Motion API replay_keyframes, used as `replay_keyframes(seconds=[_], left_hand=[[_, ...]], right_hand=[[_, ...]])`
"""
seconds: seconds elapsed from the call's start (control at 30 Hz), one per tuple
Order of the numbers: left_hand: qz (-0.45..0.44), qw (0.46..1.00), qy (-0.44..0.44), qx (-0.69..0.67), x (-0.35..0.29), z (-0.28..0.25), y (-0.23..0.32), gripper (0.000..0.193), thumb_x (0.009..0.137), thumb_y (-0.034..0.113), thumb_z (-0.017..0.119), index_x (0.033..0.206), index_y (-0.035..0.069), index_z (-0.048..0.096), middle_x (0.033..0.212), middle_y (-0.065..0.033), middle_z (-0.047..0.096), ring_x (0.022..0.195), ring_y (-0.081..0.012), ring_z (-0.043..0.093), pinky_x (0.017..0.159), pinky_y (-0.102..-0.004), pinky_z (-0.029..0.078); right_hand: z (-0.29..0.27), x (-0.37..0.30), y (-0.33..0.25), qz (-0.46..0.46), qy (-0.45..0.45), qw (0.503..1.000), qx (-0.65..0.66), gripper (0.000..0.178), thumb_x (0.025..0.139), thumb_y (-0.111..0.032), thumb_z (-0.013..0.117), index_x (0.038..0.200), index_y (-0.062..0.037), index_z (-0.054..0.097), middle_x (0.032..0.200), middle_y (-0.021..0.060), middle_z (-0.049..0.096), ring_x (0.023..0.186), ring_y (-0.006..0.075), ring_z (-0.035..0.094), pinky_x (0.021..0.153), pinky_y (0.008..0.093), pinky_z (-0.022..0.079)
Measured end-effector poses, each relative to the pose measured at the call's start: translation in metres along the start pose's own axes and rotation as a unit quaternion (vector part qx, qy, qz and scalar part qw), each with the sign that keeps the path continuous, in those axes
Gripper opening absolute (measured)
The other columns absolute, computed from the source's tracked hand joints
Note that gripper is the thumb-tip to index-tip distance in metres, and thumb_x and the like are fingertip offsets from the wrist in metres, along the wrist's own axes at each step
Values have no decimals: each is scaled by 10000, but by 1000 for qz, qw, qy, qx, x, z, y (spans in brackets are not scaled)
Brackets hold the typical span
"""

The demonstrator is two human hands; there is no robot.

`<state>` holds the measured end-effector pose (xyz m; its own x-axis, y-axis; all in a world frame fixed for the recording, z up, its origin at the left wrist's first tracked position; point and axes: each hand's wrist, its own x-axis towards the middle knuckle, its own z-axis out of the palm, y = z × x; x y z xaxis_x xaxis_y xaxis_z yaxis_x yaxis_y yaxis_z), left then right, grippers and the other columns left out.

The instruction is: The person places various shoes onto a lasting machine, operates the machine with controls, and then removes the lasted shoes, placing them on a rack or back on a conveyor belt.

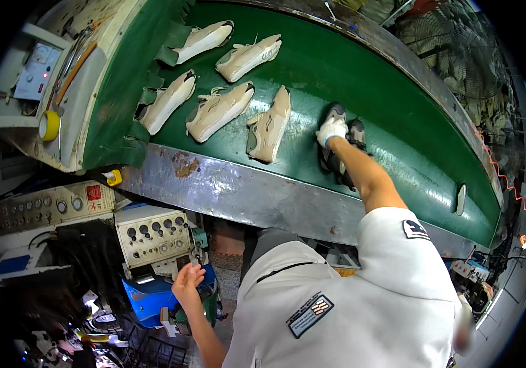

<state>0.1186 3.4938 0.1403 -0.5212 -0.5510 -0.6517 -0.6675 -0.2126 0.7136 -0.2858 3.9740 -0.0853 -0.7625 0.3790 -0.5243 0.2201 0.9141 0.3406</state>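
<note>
My right hand (334, 130), in a white glove, is closed over the upper of a dark grey shoe (336, 110) on the green conveyor belt (312, 67). Right beside it lies a second dark shoe (357, 129), partly covered by my forearm. My bare left hand (188, 282) hovers near a control box with black knobs (152, 235); its fingers are loosely bent and apart, and I see nothing in them. To the left of the dark pair, several beige shoes with white soles lie on the belt, the closest being a beige shoe (270, 126).
A metal rail (232, 190) edges the belt on my side. A long pale piece (461, 199) lies at its right end. Green flaps (115, 98) hang at the left machine, where a roll of yellow tape (49, 126) sits. Beyond the belt stands a large fan (441, 43).
</note>
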Motion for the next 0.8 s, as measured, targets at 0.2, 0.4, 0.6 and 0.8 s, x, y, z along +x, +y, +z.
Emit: replay_keyframes(seconds=[0.2,0.4,0.6,0.8], left_hand=[[-31,998,58,16,-15,5,-7,315,1037,153,646,1254,-74,664,1043,-187,763,882,-252,770,741,-298,618],[29,999,-21,26,0,40,21,305,1026,148,667,1236,-73,676,1059,-183,761,889,-241,767,756,-299,613],[10,1000,-18,-1,5,37,17,310,1035,142,641,1255,-77,650,1087,-185,754,914,-243,758,790,-308,608],[66,989,-56,-122,31,57,111,550,1065,414,562,1373,-40,605,1175,-234,737,1029,-305,750,888,-374,588]], right_hand=[[-31,-57,-57,-190,149,960,139,862,880,-676,641,1302,73,589,1386,280,550,1355,414,483,1085,541,423],[37,-25,-166,60,-35,784,617,859,676,-436,926,1295,80,632,1237,216,723,1111,317,715,948,401,565],[4,-102,-146,-41,104,810,575,973,606,-359,932,1402,49,548,1233,239,698,1128,353,687,989,407,544],[-73,-253,-129,-363,303,781,407,1085,591,-255,963,1494,38,439,1333,267,556,1202,428,592,1026,450,526]])
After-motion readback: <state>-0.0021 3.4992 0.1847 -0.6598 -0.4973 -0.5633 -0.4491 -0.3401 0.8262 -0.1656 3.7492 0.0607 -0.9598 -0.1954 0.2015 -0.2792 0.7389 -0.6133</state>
